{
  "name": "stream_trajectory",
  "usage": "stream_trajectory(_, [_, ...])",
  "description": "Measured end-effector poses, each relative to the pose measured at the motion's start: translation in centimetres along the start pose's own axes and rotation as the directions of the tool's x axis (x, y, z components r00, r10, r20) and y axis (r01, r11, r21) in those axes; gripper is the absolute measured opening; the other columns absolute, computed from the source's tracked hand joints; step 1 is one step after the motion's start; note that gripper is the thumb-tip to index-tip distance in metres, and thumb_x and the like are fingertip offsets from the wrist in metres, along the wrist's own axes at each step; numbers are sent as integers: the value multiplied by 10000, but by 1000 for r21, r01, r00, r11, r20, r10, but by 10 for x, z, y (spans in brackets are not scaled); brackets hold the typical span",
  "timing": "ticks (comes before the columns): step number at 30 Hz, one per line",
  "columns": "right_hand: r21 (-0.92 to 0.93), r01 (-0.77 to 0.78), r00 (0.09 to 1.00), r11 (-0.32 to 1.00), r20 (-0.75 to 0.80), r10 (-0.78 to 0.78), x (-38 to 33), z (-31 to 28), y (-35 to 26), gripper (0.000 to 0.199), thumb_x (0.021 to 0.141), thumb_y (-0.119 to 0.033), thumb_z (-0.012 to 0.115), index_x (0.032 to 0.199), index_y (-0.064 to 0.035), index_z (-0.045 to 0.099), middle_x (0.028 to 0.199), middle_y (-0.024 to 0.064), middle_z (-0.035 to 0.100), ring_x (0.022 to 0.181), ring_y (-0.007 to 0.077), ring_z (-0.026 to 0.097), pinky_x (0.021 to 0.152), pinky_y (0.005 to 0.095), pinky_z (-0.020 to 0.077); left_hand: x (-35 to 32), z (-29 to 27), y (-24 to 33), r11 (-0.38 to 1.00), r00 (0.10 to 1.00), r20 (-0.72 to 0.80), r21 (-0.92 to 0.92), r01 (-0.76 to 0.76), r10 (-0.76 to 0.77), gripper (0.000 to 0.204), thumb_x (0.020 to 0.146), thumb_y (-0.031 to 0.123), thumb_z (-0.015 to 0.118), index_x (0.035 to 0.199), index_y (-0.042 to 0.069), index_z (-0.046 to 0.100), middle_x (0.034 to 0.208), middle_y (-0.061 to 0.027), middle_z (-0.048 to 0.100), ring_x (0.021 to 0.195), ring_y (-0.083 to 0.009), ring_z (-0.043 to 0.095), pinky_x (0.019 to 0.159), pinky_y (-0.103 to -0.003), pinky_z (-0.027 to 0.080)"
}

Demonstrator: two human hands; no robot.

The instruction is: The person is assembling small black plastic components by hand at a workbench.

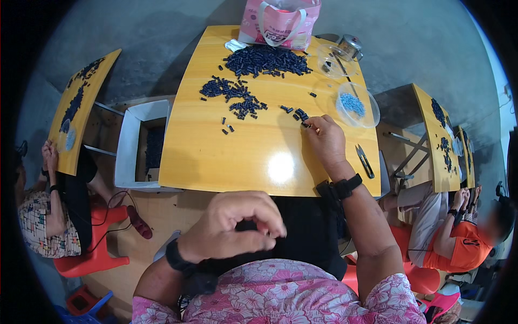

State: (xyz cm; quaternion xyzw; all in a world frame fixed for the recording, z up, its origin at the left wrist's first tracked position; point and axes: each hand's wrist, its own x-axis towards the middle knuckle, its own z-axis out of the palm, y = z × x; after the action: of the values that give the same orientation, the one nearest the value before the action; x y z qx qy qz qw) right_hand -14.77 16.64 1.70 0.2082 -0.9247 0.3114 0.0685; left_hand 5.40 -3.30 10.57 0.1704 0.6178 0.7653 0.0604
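Note:
My right hand (328, 143) is over the table, thumb and fingers pinched on a small black cylindrical piece (306, 125). Just beyond its fingertips lie several more small black pieces (300, 114). In front of my body, nearer than the table edge, my left hand (237, 222) is raised with the fingers curled toward the thumb. Whatever it may hold is hidden. Two heaps of black cylindrical pieces, a large one (264, 60) and a looser one (237, 97), spread across the table's far half. A few loose pieces (225, 131) with pale ends sit left of centre.
A clear tub (372, 110) with light blue bits stands right of my hand. Black thread snips (365, 162) lie near the yellow table's (216, 162) right edge. Behind are a pink bag (280, 27) and a metal mug (352, 46). A white box (129, 146) stands left; people sit both sides.

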Motion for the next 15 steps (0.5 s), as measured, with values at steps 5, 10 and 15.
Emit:
stream_trajectory(5, [-100,-17,999,995,25,20,3,1,-5,115,839,-168,610,857,-113,709,886,131,643,836,351,637,741,435,518,14,3,-32,989,992,-31,86,122,-120,96,813,54,703,907,37,696,835,-25,662,709,-67,586,662,-217,468])
stream_trajectory(10, [-166,27,1000,986,8,-26,2,0,-7,99,800,-110,682,884,-77,724,847,102,650,793,324,646,701,406,518,28,0,-46,975,985,-29,140,174,-172,92,841,22,700,932,37,700,911,-25,676,840,-89,640,732,-228,493])
stream_trajectory(15, [-215,74,993,974,102,-53,-2,-1,-10,93,833,-105,637,896,-89,703,886,95,642,795,325,647,710,416,523,35,-1,-65,954,972,-162,222,203,-169,57,870,47,680,919,24,700,895,-24,677,842,-85,633,747,-238,494])
